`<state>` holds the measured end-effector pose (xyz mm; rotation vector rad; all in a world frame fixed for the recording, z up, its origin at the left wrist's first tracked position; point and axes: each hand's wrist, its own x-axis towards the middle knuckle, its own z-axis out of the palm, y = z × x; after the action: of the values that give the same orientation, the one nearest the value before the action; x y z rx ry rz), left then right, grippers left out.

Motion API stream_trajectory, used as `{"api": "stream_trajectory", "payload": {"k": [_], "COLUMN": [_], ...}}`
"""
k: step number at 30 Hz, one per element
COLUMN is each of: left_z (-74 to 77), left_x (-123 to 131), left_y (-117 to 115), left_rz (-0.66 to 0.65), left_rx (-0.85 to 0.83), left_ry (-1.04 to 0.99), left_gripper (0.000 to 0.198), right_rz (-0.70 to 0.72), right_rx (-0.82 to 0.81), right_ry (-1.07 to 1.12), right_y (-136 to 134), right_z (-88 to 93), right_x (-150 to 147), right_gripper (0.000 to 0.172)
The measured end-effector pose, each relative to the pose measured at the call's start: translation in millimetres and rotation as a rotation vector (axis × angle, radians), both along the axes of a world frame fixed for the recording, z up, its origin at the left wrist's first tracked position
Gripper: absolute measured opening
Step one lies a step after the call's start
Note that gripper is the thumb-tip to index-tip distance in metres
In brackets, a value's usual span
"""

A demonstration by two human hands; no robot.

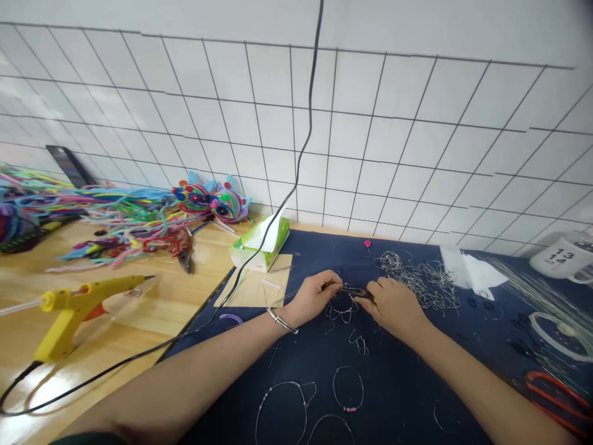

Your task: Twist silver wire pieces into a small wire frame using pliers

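My right hand (pixel 393 306) is closed around a small dark pair of pliers (pixel 353 290), whose jaws reach toward my left fingertips. With thumb and forefinger together, my left hand (pixel 317 298) pinches the wire at the jaws. A thin wire piece bent into loops (pixel 341 314), with a few small beads, hangs just below the pliers between both hands. Part of it is hidden by the fingers. Nearer to me on the dark blue mat (pixel 393 383) lie a wire ring with pink beads (pixel 349 409), a larger beaded ring (pixel 264 395) and a bent wire scrap (pixel 359 342).
A tangled wire heap (pixel 428 284) lies beyond my right hand. Orange-handled scissors (pixel 556 386) and a white mug (pixel 563 256) are at right. At left are a yellow glue gun (pixel 76 303), a tissue box (pixel 262 247) and colourful craft stems (pixel 125 201). A black cord (pixel 301 154) hangs across.
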<state>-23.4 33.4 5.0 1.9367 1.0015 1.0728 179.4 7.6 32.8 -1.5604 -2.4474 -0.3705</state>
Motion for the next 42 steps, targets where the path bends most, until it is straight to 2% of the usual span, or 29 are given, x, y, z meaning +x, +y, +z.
{"api": "stream_trajectory", "payload": {"k": [4, 9, 18, 42], "left_z": [-2.1, -1.1, -2.8, 0.9], "left_x": [-0.2, -0.4, 1.6, -0.5], "left_y": [0.7, -0.3, -0.3, -1.1], "left_rz": [-0.002, -0.021, -0.024, -0.037], "left_rx": [-0.019, -0.041, -0.057, -0.017], "left_ry": [-0.011, -0.019, -0.025, -0.062], "left_gripper": [0.016, 0.015, 0.017, 0.015], "right_rz": [-0.041, -0.050, -0.073, -0.032], "right_rx": [0.127, 0.169, 0.169, 0.045], "right_ry": [-0.133, -0.183, -0.205, -0.144], "right_y": [-4.3, -10.5, -13.9, -7.0], "right_z": [4.5, 11.1, 15.1, 6.6], "right_x": [-0.9, -4.5, -6.5, -2.2], "right_gripper": [0.038, 0.032, 0.030, 0.036]}}
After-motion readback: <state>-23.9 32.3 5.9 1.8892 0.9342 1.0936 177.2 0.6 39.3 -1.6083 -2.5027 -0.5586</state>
